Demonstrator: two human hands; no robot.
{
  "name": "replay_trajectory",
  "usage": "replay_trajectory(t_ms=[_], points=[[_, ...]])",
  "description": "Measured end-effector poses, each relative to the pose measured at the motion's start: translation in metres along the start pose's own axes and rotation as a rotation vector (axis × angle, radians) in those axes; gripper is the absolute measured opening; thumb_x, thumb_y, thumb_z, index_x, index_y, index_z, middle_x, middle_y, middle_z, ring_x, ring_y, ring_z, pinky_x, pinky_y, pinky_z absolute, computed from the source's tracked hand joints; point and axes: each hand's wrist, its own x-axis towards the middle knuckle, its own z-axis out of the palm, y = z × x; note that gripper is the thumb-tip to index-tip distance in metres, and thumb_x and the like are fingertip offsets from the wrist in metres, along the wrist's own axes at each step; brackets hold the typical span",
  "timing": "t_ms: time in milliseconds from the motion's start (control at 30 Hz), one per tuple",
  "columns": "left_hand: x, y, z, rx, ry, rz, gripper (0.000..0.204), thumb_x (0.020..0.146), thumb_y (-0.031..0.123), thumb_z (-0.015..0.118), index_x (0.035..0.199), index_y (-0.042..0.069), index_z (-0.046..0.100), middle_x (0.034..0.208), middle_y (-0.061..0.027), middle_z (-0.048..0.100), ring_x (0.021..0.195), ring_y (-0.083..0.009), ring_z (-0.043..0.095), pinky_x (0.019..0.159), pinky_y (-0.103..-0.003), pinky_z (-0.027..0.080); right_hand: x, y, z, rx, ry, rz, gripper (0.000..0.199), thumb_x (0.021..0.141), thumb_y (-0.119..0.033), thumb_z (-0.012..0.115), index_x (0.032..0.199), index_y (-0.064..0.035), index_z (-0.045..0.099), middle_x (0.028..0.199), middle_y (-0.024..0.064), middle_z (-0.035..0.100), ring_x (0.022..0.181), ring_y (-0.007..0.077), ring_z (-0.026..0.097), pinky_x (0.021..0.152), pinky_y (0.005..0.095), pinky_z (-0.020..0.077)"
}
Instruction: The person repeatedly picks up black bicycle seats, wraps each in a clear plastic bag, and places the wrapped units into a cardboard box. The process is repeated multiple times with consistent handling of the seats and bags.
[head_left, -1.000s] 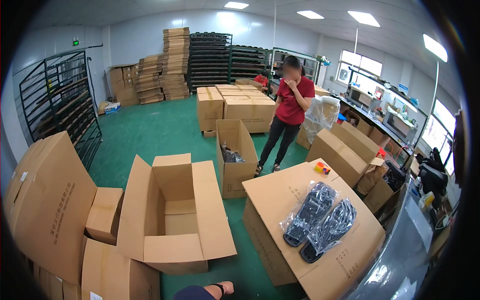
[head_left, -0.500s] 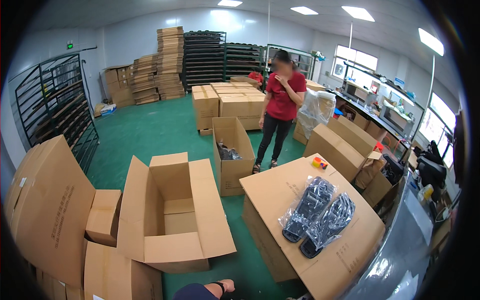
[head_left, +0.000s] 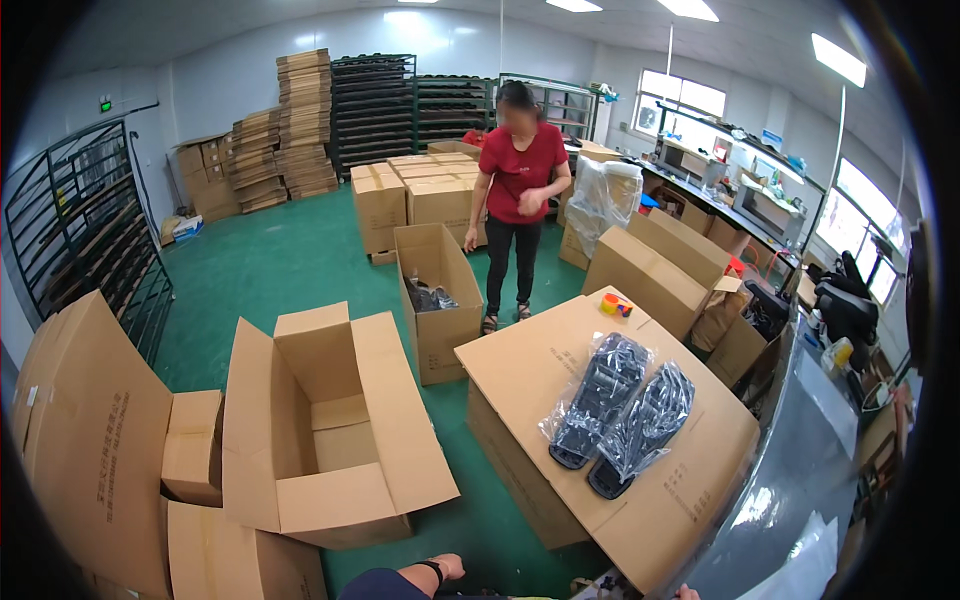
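Flat-topped carton (head_left: 690,470) bears two bagged black moulded parts (head_left: 603,398), left hand (head_left: 452,567) leftward, right hand (head_left: 687,593) by its near corner, fingers' hold indeterminable, parts apparently ungrasped, any pickup requiring a reach.

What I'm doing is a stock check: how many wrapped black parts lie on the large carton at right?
2: the left wrapped part and the right wrapped part, side by side on the large carton. Nothing suggests others hidden beneath.
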Motion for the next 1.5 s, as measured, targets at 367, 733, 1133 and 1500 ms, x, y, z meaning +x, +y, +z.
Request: replay_trajectory(t_ms=[367, 733, 1133, 1500], points=[[0.01, 0.006, 0.001, 0.081, 0.021, 0.011, 0.036, 0.087, 0.036, 0.053, 0.113, 0.015, 0.066, 0.118, -0.0087, 0.063, 0.113, -0.0328, 0.056, 0.092, -0.06, 0.04, 0.008, 0.003, -0.001, 0.003, 0.025, 0.005, 0.025, 0.09, -0.023, 0.06, 0.073, -0.0093, 0.049, 0.053, 0.0026, 0.044, 0.039, 0.0143, 0.041, 0.036, 0.0279, 0.0367], [0.03, 0.001, 0.007, 0.105, 0.016, 0.015, 0.037, 0.086, 0.035, 0.053, 0.113, 0.011, 0.066, 0.116, -0.0121, 0.063, 0.11, -0.0311, 0.058, 0.093, -0.044, 0.045, 0.018, 0.01, -0.005, 0.009, 0.031, 0.017, 0.025, 0.091, -0.023, 0.059, 0.074, -0.0077, 0.049, 0.053, 0.0035, 0.044, 0.038, 0.0158, 0.042, 0.034, 0.0283, 0.0354], [0.025, 0.008, 0.004, 0.105, 0.018, 0.0, 0.037, 0.086, 0.034, 0.052, 0.111, 0.011, 0.066, 0.114, -0.0125, 0.064, 0.109, -0.0316, 0.059, 0.093, -0.045, 0.045, 0.012, 0.006, -0.003, 0.009, 0.019, 0.002, 0.024, 0.091, -0.022, 0.059, 0.075, -0.0063, 0.051, 0.052, 0.0036, 0.044, 0.037, 0.0153, 0.039, 0.035, 0.0281, 0.0359], [0.022, 0.026, -0.006, 0.173, -0.051, 0.115, 0.04, 0.082, 0.024, 0.051, 0.116, 0.007, 0.063, 0.123, -0.0131, 0.06, 0.116, -0.034, 0.055, 0.095, -0.046, 0.043, 0.035, 0.038, -0.019, 0.001, 0.035, -0.073, 0.017, 0.089, -0.017, 0.057, 0.08, -0.0041, 0.052, 0.055, 0.0045, 0.048, 0.041, 0.0148, 0.05, 0.037, 0.0283, 0.0448]])
